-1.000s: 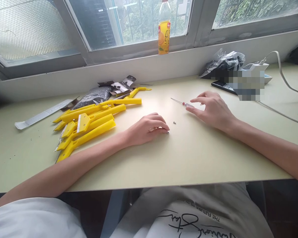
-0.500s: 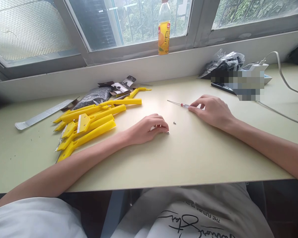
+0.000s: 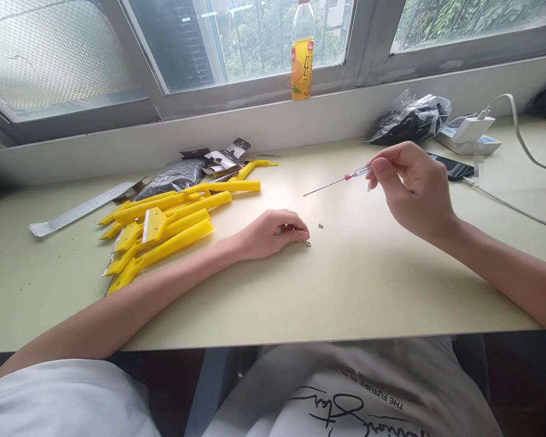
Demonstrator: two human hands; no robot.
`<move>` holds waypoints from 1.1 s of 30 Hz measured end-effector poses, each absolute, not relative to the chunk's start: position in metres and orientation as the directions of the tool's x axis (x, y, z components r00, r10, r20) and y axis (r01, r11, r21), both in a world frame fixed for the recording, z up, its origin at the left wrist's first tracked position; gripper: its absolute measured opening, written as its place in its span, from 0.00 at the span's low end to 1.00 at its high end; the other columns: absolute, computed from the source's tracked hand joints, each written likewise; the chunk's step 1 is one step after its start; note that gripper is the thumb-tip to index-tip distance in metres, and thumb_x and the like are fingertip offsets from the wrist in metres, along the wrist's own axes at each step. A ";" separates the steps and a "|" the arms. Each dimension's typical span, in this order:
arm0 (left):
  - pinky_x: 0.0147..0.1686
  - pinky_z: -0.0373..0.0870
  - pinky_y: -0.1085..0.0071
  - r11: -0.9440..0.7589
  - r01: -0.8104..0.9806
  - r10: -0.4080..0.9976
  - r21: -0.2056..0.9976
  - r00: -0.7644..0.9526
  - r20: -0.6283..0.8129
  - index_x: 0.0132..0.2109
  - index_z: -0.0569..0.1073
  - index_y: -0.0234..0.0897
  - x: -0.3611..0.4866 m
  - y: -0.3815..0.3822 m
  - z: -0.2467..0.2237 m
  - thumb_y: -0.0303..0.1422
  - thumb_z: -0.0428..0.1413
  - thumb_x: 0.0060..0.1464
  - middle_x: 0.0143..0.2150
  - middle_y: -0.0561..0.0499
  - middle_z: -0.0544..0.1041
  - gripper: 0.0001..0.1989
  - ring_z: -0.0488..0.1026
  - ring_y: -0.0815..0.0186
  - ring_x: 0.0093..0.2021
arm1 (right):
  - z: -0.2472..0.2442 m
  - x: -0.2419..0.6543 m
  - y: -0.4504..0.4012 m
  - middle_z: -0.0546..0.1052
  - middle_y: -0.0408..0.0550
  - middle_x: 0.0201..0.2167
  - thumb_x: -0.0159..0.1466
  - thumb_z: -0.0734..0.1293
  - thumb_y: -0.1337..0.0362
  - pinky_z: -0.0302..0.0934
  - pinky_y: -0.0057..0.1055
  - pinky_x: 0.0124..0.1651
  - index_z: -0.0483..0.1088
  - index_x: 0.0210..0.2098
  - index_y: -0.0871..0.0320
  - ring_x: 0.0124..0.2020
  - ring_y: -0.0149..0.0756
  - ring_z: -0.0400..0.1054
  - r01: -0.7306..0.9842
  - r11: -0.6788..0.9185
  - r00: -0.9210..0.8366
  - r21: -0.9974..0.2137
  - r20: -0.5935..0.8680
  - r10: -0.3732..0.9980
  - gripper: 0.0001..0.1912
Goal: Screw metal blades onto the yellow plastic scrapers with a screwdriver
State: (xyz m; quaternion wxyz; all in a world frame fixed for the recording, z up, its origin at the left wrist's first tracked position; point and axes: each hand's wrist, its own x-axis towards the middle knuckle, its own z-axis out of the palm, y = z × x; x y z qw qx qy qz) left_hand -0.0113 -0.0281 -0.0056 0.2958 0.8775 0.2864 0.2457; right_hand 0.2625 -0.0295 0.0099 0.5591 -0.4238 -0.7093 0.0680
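My right hand (image 3: 412,191) is closed on a small screwdriver (image 3: 358,172), which has a clear handle with a red collar. It is raised above the table, with the thin shaft slanting down to the left. My left hand (image 3: 277,233) rests on the table with its fingers curled and pinched together. At its fingertips shows a small metal piece (image 3: 308,244), too small to make out its kind. A second tiny metal piece, perhaps a screw (image 3: 321,225), lies on the table just right of that hand.
Yellow scrapers (image 3: 175,243) lie piled left of my left hand, before a dark plastic bag (image 3: 175,176) and cardboard packaging (image 3: 227,156). A juice bottle (image 3: 302,70) stands on the sill. At the right are a phone (image 3: 455,168), a charger with cable (image 3: 475,133) and another bag (image 3: 409,118).
My right hand has lifted the screwdriver off the table, its tip now pointing down to the left. My left hand stays where it was.
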 end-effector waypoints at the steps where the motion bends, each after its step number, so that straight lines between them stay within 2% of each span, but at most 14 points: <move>1: 0.36 0.65 0.71 -0.657 0.360 0.653 0.662 0.711 0.261 0.40 0.80 0.35 -0.011 -0.028 -0.006 0.34 0.58 0.63 0.38 0.48 0.80 0.08 0.70 0.68 0.36 | 0.011 0.261 -0.032 0.76 0.47 0.33 0.70 0.65 0.49 0.66 0.41 0.40 0.71 0.38 0.49 0.32 0.40 0.72 0.456 0.675 -0.015 -0.580 0.754 0.657 0.12; 4: 0.36 0.66 0.72 -0.657 0.353 0.656 0.667 0.704 0.273 0.39 0.80 0.35 -0.011 -0.028 -0.007 0.33 0.59 0.63 0.38 0.48 0.80 0.08 0.70 0.68 0.36 | 0.012 0.256 -0.038 0.76 0.48 0.34 0.70 0.66 0.49 0.67 0.41 0.38 0.72 0.39 0.47 0.32 0.40 0.71 0.319 0.752 -0.021 -0.577 0.789 0.614 0.10; 9: 0.37 0.66 0.71 -0.688 0.341 0.639 0.641 0.703 0.311 0.39 0.81 0.35 -0.011 -0.028 -0.009 0.33 0.59 0.63 0.36 0.49 0.79 0.08 0.69 0.68 0.35 | 0.008 0.249 -0.044 0.76 0.46 0.32 0.69 0.68 0.51 0.66 0.41 0.33 0.74 0.40 0.46 0.29 0.39 0.72 0.262 0.814 -0.088 -0.519 0.827 0.555 0.08; 16: 0.38 0.68 0.70 -0.730 0.337 0.605 0.595 0.724 0.331 0.39 0.81 0.35 -0.012 -0.028 -0.008 0.35 0.59 0.64 0.35 0.47 0.79 0.09 0.70 0.66 0.36 | 0.004 0.250 -0.046 0.74 0.44 0.27 0.68 0.68 0.51 0.62 0.40 0.28 0.75 0.41 0.44 0.26 0.40 0.70 0.335 0.832 -0.209 -0.441 0.827 0.523 0.08; 28: 0.39 0.69 0.70 -0.732 0.324 0.613 0.599 0.696 0.373 0.38 0.81 0.34 -0.012 -0.033 -0.006 0.37 0.54 0.68 0.34 0.45 0.80 0.15 0.73 0.65 0.36 | 0.008 0.259 -0.040 0.73 0.44 0.25 0.67 0.69 0.51 0.61 0.39 0.28 0.76 0.39 0.46 0.24 0.38 0.69 0.336 0.858 -0.132 -0.390 0.882 0.452 0.08; 33: 0.37 0.68 0.70 -0.687 0.324 0.647 0.651 0.681 0.344 0.39 0.81 0.33 -0.014 -0.034 -0.002 0.39 0.52 0.68 0.34 0.45 0.80 0.17 0.73 0.65 0.36 | 0.008 0.259 -0.043 0.74 0.45 0.27 0.66 0.69 0.48 0.63 0.41 0.31 0.75 0.38 0.45 0.25 0.40 0.69 0.331 0.836 -0.090 -0.438 0.867 0.490 0.10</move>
